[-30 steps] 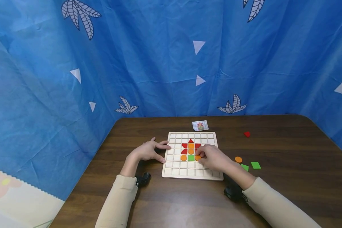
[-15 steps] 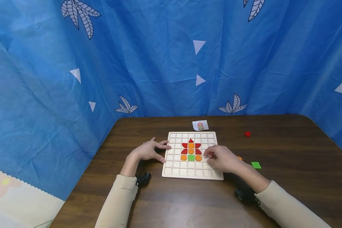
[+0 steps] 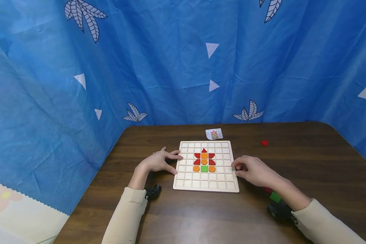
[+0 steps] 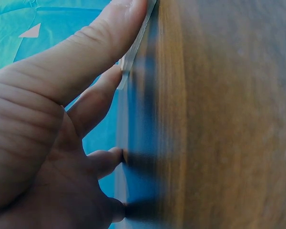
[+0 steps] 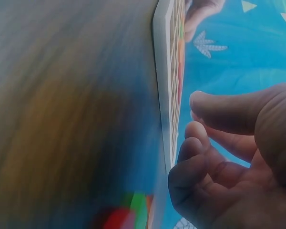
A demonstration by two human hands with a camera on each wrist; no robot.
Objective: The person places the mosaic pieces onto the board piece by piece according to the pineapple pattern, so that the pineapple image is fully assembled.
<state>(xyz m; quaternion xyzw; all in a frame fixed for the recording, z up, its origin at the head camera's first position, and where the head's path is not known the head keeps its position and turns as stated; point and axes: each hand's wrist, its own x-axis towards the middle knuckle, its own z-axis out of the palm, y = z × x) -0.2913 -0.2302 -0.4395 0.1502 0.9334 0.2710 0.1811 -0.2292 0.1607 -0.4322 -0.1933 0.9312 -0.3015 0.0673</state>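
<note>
One board [image 3: 187, 183], card [image 3: 214, 134] in head view only

Cream grid-patterned board [image 3: 204, 176], blue curtain [image 3: 170, 67]

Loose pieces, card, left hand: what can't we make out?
Head: loose green piece and lower red piece, partly hidden by right forearm.
Head: printed card, pattern too small for exact detail.
Right wrist: coloured pieces, blurred and cut off by bottom edge.
Left wrist: left hand, cut off by frame edges.
</note>
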